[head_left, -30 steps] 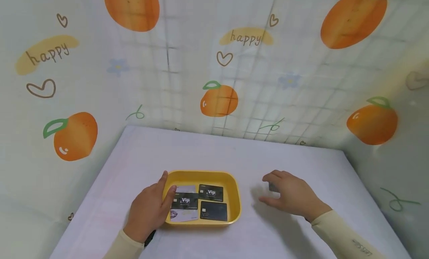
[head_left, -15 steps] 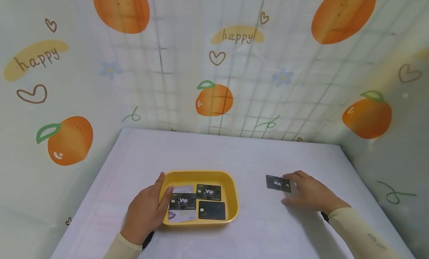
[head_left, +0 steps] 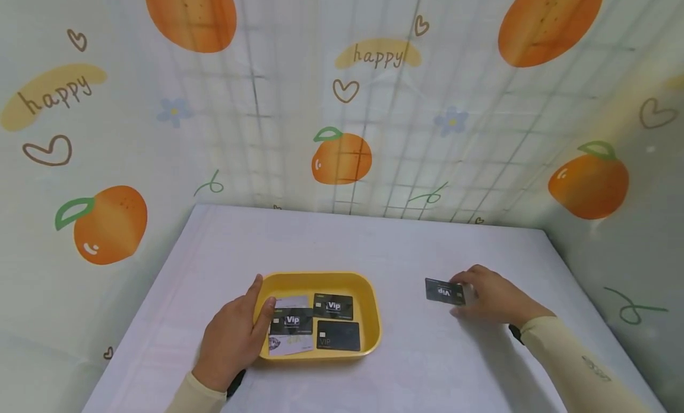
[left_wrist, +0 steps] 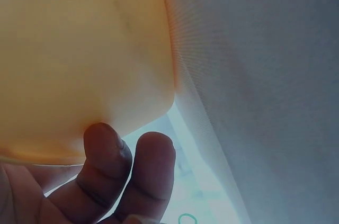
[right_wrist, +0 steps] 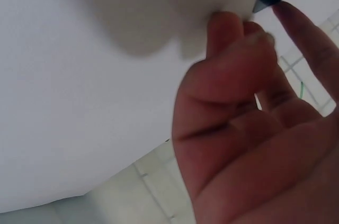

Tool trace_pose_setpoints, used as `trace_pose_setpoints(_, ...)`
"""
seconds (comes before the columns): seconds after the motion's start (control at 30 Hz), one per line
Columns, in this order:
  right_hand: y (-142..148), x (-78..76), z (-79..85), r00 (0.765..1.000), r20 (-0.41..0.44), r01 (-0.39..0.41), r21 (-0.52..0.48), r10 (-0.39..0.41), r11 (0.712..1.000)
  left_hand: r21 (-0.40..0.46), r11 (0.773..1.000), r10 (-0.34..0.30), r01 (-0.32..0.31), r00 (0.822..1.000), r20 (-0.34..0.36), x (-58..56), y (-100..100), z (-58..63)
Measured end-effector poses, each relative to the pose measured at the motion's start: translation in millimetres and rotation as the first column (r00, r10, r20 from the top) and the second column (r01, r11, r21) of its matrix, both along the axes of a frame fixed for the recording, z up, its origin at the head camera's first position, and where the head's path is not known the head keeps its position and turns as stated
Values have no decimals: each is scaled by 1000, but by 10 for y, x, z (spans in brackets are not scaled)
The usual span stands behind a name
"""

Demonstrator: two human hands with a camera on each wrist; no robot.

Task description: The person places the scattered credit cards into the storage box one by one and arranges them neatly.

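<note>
A yellow tray [head_left: 373,318] stands on the white table, holding several cards, among them a black Vip card [head_left: 333,307], a plain dark VIP card [head_left: 338,336] and pale ones partly covered. My left hand [head_left: 233,331] grips the tray's left wall, thumb inside over the rim; the left wrist view shows fingers against the outer wall. To the right, another dark Vip card [head_left: 443,291] lies on the table, its print upside down. At its right end, my right hand [head_left: 494,297] touches it with a fingertip. In the right wrist view, the thumb [right_wrist: 233,70] is bent and apart from the card.
The white table [head_left: 374,241] reaches back to a curtain [head_left: 288,134] printed with oranges, hearts and "happy", which also encloses both sides. Bare tabletop lies between the tray and the loose card.
My right hand has drawn back to the right from over the loose card, uncovering most of it. My left hand stays on the tray, and the cards inside have not moved.
</note>
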State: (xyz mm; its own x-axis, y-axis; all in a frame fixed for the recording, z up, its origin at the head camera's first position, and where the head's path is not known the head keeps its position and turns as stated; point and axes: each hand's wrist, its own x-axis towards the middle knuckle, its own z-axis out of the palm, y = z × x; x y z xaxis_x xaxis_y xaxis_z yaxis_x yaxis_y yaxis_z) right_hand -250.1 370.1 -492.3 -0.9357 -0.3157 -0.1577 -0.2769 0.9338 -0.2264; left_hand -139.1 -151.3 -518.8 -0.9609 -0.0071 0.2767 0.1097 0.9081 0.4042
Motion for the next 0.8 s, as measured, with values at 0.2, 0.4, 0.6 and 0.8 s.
trace_pose_setpoints(0.2, -9, -51, 6, 997, 64, 56, -36, -54, 998, 1, 1000, 0, 0, 1000, -8, -1, 0, -7)
trace_pose_setpoints(0.4, -31, -63, 30, 995, 77, 61, -48, -57, 997, 7, 1000, -5, 5, 1000, -15, 1, -3, -10)
trace_pose_setpoints(0.6, -41, -97, 23, 994, 86, 62, -28, -59, 998, 5, 1000, 3, -3, 1000, -11, 1, -2, -18)
trace_pose_setpoints(0.8, -45, -116, 12, 992, 107, 70, -29, -67, 997, 3, 1000, 8, -8, 1000, 5, 5, -2, -18)
